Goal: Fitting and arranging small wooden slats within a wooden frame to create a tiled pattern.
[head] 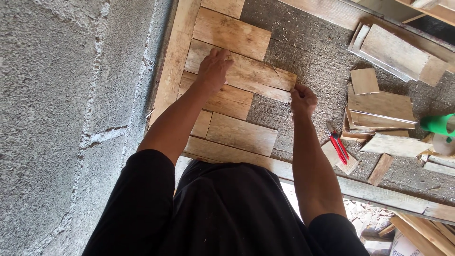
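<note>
You are pressing your left hand (214,68) flat, fingers spread and open, on the left part of a long wooden plank (246,72) that is lying slanted across the grey gritty board (303,52). Your right hand (302,99) is closing its fingertips on the plank's right end, pinching the lower corner there. The plank is sitting among other laid planks: a shorter piece (231,32) is touching it just above, another piece (222,100) is lying against it just below, and one more (241,134) is lying lower down, nearer to your body. A long upright strip (175,57) is running along the left edge of these pieces, next to the rough concrete wall (71,118). A long wooden batten (369,189) is crossing the picture below your arms.

To the right of your right forearm, a red-handled cutter (337,144) is resting on the grey board, partly on a small offcut (342,160). Further right, a stack of cut wood pieces (379,109) is lying well apart from your hands, and another stack (395,52) is lying above it. At the right edge a green object (438,124) is showing, cut off by the frame. You are wearing black sleeves (142,199).
</note>
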